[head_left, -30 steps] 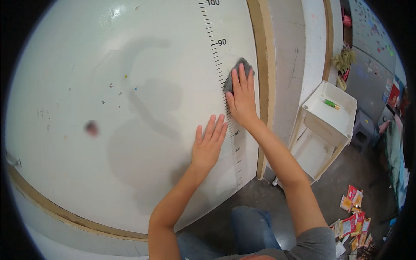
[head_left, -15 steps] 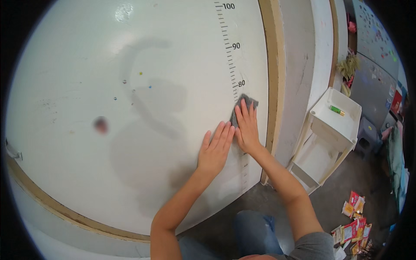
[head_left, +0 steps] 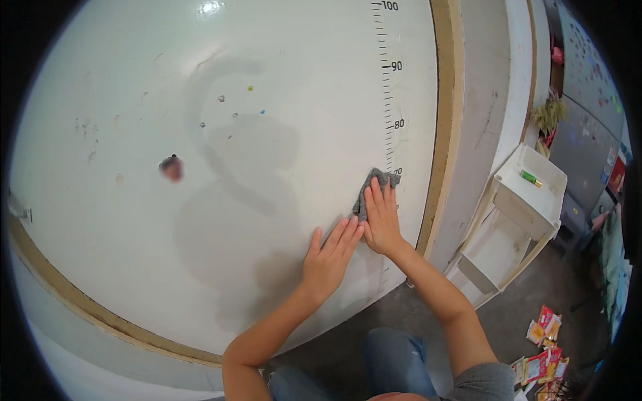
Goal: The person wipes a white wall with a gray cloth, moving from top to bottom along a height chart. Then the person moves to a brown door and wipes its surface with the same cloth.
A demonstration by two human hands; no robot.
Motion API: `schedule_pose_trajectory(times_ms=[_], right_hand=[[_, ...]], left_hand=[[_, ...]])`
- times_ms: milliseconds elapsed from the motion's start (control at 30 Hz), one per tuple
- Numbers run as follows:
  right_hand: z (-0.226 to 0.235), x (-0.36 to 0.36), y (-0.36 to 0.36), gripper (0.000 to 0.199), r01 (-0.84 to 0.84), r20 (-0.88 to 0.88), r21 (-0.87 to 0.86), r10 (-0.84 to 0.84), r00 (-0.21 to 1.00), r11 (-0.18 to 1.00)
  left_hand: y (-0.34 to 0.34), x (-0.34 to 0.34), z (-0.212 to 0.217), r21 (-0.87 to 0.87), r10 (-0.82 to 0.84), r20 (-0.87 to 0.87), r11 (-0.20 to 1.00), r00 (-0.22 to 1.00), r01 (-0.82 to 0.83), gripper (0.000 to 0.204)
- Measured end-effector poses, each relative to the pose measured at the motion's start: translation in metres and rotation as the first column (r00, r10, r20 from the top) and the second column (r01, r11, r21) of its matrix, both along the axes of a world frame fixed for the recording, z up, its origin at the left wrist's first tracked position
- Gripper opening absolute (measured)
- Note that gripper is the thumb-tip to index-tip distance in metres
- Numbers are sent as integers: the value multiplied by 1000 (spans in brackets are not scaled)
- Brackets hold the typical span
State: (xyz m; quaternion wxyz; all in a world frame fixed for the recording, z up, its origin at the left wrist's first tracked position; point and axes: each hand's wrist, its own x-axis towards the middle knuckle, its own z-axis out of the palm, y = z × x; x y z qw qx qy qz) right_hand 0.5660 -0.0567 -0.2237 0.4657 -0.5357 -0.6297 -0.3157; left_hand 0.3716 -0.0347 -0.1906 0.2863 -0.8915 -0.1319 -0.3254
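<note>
Against glossy white panel [head_left: 314, 160], right hand [head_left: 382, 224] flattened over rumpled grey cloth [head_left: 362, 195], left hand [head_left: 326, 266] flat, grip partly spread

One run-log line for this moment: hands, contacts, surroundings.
right hand: pressing gray cloth to white panel at ruler scale | left hand: on panel, beside cloth | nearby: white tiered cart, colourful packets on floor
</note>
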Motion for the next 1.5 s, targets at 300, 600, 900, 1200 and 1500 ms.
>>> schedule_pose_trajectory(times_ms=[300, 600, 900, 1200, 1500], right_hand=[[111, -26, 8, 75, 47, 73, 79, -52, 996, 996], [41, -44, 4, 74, 0, 129, -1, 0, 992, 1000], [94, -58, -5, 66, -170, 175, -71, 180, 968, 983], [77, -86, 6, 67, -107, 213, -58, 117, 970, 993], [75, -101, 6, 56, 33, 382, 93, -67, 922, 995]], left_hand=[[7, -4, 89, 108, 142, 75, 983, 987, -149, 52], [-4, -34, 33, 38, 170, 1, 985, 985, -170, 53], [3, -49, 66, 135, 228, 77, 962, 971, -237, 53], [5, -79, 58, 203, 283, 119, 931, 952, -302, 50], [0, -118, 47, 276, 330, 63, 901, 942, -334, 44]])
